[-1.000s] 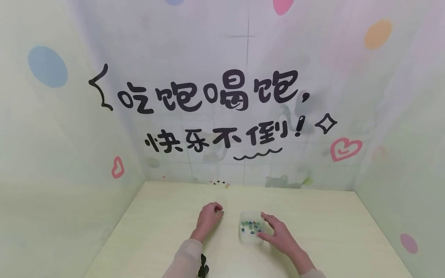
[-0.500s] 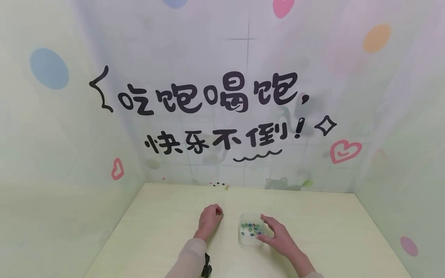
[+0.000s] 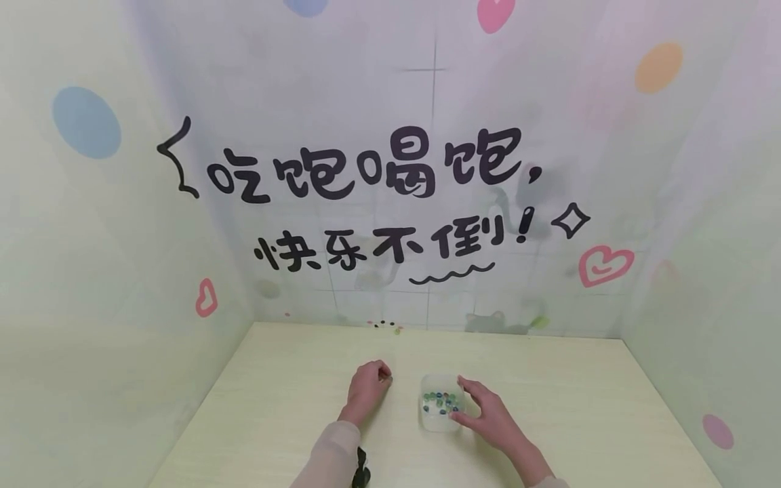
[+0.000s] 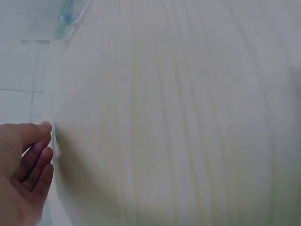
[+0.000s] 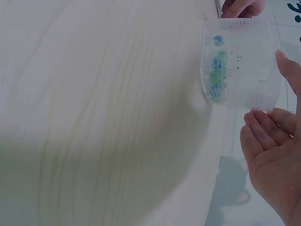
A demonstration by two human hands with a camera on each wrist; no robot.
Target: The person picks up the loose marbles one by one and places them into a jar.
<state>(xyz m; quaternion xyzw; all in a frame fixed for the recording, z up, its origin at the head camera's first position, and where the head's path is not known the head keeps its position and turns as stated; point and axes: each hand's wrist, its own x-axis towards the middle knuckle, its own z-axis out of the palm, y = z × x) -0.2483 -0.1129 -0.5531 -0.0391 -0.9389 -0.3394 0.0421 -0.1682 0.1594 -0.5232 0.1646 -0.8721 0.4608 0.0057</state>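
A clear square plastic tub [image 3: 438, 425] stands on the table with several green and blue glass marbles [image 3: 439, 402] in it. My right hand [image 3: 491, 415] holds the tub at its right side, thumb near the front and fingers toward the back. In the right wrist view, that thumb and the fingertips meet the tub's wall [image 5: 254, 61]. To the left of the tub, my left hand [image 3: 367, 389] rests low at the table, fingers curled and thumb against the forefinger. A small clear greenish thing [image 4: 54, 130] shows at its fingertips in the left wrist view, mostly hidden.
The pale wooden table [image 3: 567, 386] ends at a printed back wall [image 3: 342, 291] with black lettering. Curtain-like side walls [image 3: 122, 271] stand left and right. A black strap piece [image 3: 361, 468] hangs by my left sleeve.
My left hand has turned slightly and its fingers have drawn closer together, covering the small greenish thing at their tips. My right hand stays on the tub.
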